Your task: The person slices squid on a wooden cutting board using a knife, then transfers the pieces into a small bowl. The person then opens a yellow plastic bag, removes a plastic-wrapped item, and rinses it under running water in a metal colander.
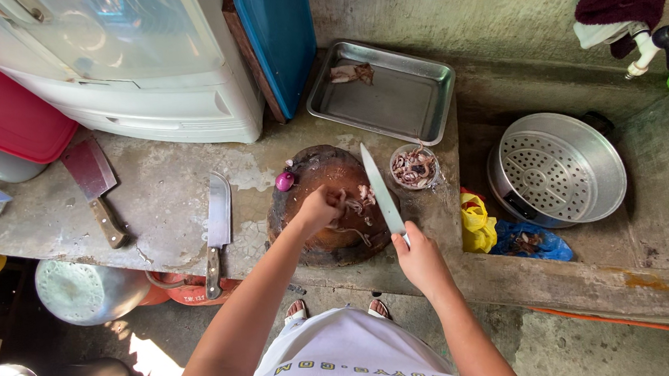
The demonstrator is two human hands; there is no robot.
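I am seeing my right hand (420, 257) closing around the handle of a long kitchen knife (381, 190), its blade pointing away from me over the right part of the round wooden chopping board (306, 227). My left hand (319, 209) is curling its fingers down on the pale squid pieces (360, 202) lying in the middle of that board, just left of the blade. A small purple onion (284, 181) is sitting at the board's far left edge. Just right of the board, a small clear bowl (413, 168) is holding more squid. Farther back on the bench (167, 197), a metal tray (390, 93) is carrying one scrap in its far left corner. To the left of the board, a cleaver with a grey blade (217, 225) is lying near the bench edge, and a red-bladed cleaver (94, 185) is lying well beyond it. On the right, a perforated steamer pot (558, 167) is standing in the lower basin, with a yellow bag (475, 219) and a blue bag (536, 240) beside it.
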